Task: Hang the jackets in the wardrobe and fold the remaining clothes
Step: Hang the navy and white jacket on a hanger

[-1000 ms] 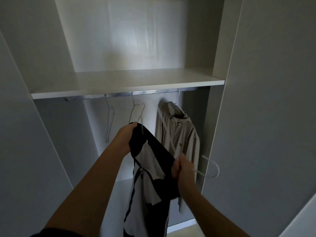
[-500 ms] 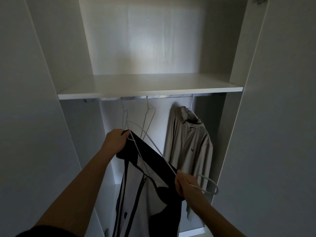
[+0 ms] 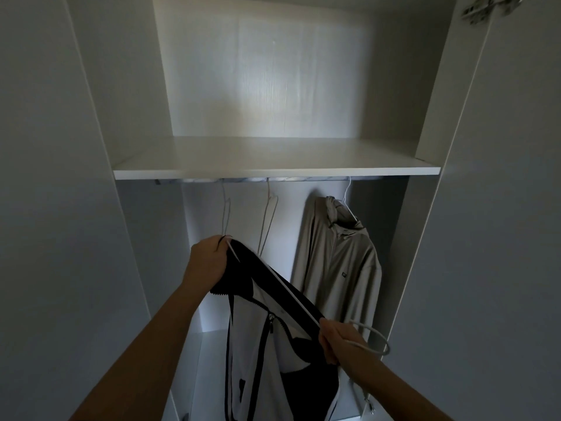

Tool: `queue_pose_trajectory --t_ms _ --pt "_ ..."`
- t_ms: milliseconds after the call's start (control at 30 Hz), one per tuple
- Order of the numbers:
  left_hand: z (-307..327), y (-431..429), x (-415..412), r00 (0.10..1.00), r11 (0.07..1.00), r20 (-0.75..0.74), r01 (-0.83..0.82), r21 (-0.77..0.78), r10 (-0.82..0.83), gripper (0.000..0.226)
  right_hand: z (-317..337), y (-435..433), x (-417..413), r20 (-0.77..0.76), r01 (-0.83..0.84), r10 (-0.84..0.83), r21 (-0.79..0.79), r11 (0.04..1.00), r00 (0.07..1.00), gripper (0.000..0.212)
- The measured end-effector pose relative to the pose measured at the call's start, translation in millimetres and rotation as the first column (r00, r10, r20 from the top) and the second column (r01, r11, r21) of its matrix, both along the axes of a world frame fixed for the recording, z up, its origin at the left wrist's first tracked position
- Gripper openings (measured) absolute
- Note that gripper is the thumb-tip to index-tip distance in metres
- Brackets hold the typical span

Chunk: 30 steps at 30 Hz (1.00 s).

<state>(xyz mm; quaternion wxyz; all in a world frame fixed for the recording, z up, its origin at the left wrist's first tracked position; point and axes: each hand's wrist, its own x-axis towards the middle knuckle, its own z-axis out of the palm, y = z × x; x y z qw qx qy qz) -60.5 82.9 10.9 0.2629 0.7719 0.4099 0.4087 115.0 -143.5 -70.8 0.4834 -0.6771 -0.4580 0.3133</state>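
Observation:
A black and white zip jacket (image 3: 261,354) hangs between my hands in front of the open wardrobe. My left hand (image 3: 208,264) grips its black collar edge together with one end of a white hanger (image 3: 282,287). My right hand (image 3: 340,341) holds the hanger near its hook (image 3: 379,341), along with the jacket's other shoulder. The hanger's bar runs along the collar between both hands. A beige hooded jacket (image 3: 340,268) hangs on the rail (image 3: 249,179) at the right.
Two bare white hangers (image 3: 268,220) dangle from the rail left of the beige jacket. A white shelf (image 3: 273,171) sits right above the rail. Wardrobe side panels (image 3: 425,238) and open doors close in on both sides.
The hanger has gone into the jacket's collar, its far end now reaching my left hand. My view has shifted left, so the wardrobe sits further right.

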Motion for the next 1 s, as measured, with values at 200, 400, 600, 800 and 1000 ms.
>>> queue_pose_trajectory --t_ms 200,400,600,800,1000 --pt "-8 1 -1 0.947 0.877 0.297 0.244 -0.414 -0.124 0.038 -1 -15 12 -0.011 -0.07 0.07 -0.03 0.997 0.998 0.047" --pt "-1 6 2 0.958 0.892 0.203 0.267 -0.366 -0.203 0.041 9 -22 10 -0.058 -0.056 0.057 0.017 0.998 0.997 0.038" --pt "34 13 -1 0.966 0.976 -0.161 0.214 0.051 -0.203 0.045 44 -21 -15 0.107 -0.057 0.024 0.316 0.947 0.994 0.036" --pt "57 9 3 0.961 0.95 0.055 0.276 -0.145 -0.271 0.047 81 -18 -14 0.403 -0.428 0.361 0.088 0.9 0.841 0.063" --pt "64 0 20 0.966 0.938 0.062 0.258 -0.23 -0.251 0.046 110 -8 1 -0.045 -0.758 0.76 -0.123 0.64 0.649 0.066"
